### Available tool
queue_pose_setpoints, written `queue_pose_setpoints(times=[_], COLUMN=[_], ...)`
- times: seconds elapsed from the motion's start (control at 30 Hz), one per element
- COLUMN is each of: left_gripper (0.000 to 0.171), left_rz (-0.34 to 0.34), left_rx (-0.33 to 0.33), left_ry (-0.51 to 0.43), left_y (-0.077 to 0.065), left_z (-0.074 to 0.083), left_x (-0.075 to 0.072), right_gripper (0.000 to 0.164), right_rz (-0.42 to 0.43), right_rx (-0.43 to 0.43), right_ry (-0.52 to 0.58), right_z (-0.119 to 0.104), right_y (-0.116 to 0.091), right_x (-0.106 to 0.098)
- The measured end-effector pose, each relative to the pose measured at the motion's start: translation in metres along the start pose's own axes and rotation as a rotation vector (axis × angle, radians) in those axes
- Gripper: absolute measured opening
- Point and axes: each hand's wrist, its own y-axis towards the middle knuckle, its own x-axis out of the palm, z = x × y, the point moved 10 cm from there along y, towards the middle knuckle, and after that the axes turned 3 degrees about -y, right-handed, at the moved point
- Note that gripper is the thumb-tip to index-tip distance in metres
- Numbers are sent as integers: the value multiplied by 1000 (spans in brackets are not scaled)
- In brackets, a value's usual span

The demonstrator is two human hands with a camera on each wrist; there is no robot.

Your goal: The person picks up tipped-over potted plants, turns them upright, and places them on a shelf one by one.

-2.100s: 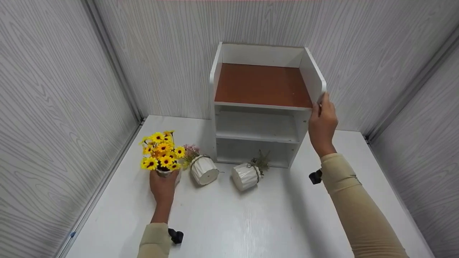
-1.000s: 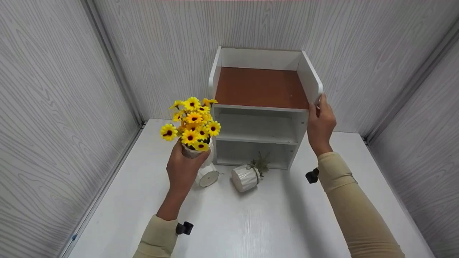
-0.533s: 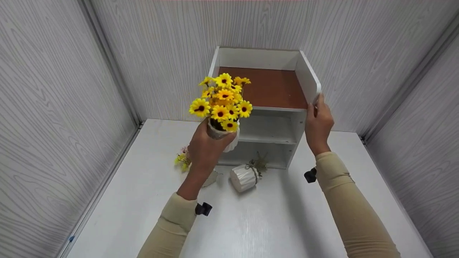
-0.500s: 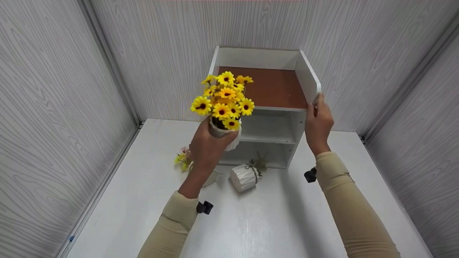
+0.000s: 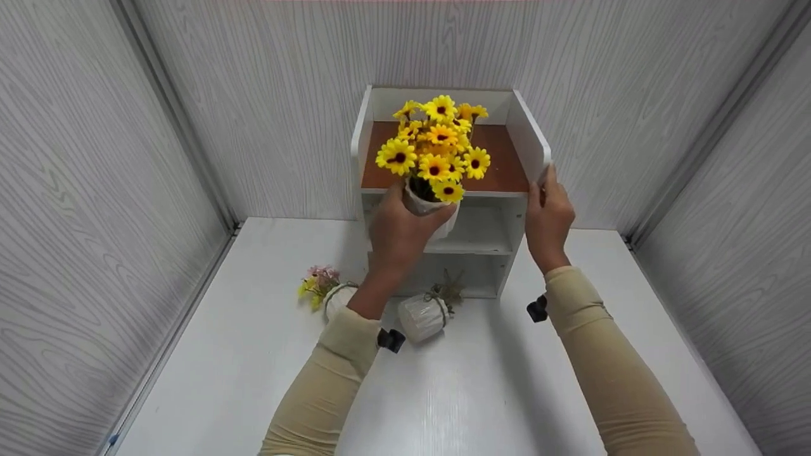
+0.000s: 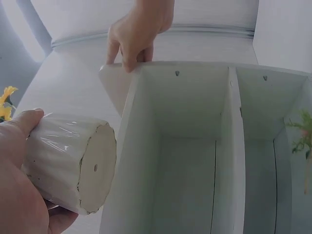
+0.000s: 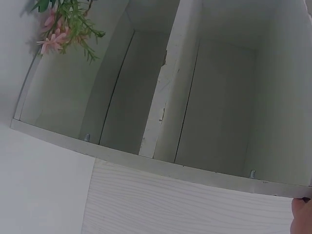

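Observation:
My left hand [image 5: 399, 228] grips a white flowerpot [image 6: 63, 156] with yellow sunflower-like blooms [image 5: 437, 152]. In the head view the pot is raised in front of a small white shelf unit [image 5: 532, 130], and its blooms overlap the reddish-brown top board [image 5: 500, 158]. The left wrist view shows the pot's flat underside, with a small hole, facing the unit's top edge. My right hand [image 5: 550, 218] holds the front edge of the unit's right side panel, fingers and thumb on either side of it. At the right wrist view's corner only part of that hand [image 7: 300, 217] shows.
Two more white pots lie tipped over on the white table [image 5: 437, 405]. One, with pink and yellow flowers [image 5: 320, 275], is partly hidden by my left forearm. The other pot [image 5: 421, 316], with dry-looking greenery, lies before the lowest compartment. Grey wood-grain walls enclose three sides.
My left hand has lifted the pot of yellow flowers from the table's left side, carrying it up and right to the shelf unit's top. The right hand keeps its hold on the side panel.

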Motion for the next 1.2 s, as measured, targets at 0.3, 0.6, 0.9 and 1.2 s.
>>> queue_pose_setpoints(times=[0.3, 0.6, 0.9, 1.2], left_gripper=[86, 86, 87, 85], left_rz=[-40, -56, -115, -140], left_rx=[22, 53, 12, 21], left_ry=[-20, -69, -108, -134], left_y=[15, 29, 44, 53], left_z=[15, 34, 29, 33], left_x=[29, 42, 70, 87], right_gripper=[52, 52, 52, 51], right_rz=[-15, 1, 1, 36], right_rx=[-8, -14, 3, -12], right_ry=[30, 36, 28, 9], right_z=[-7, -9, -5, -6], right_y=[-2, -2, -3, -4], right_x=[6, 8, 10, 5])
